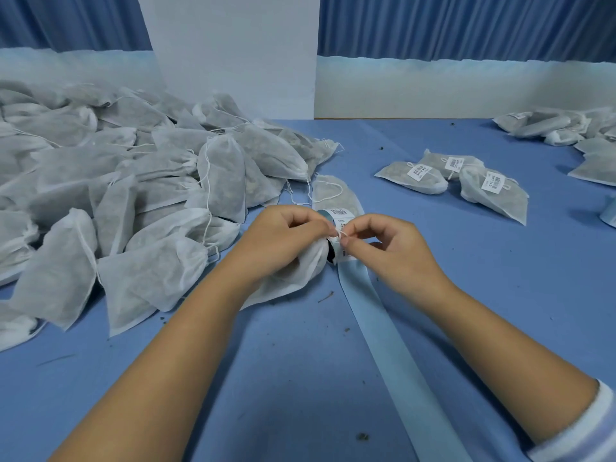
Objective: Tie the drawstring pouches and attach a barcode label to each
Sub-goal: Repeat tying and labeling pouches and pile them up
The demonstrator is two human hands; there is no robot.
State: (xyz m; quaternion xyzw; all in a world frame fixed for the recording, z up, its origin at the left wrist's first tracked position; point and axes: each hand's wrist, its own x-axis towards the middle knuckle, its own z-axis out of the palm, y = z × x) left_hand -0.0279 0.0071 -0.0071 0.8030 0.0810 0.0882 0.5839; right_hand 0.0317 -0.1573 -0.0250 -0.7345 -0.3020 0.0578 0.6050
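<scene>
Both hands, left hand (283,235) and right hand (390,245), pinch the drawstring (340,233) of a white pouch (296,275) above the blue desk (300,361), beside the label strip (383,328)

left hand (283,240): knuckles up, fingers curled, fingertips pinching a thin white string (340,233)
right hand (391,250): thumb and forefinger pinch the same string; the other fingers curl in
spacing: the fingertips of both hands almost meet
forearms: bare, reaching forward and angled inward
right arm: a sleeve (583,428) ends near the elbow
</scene>
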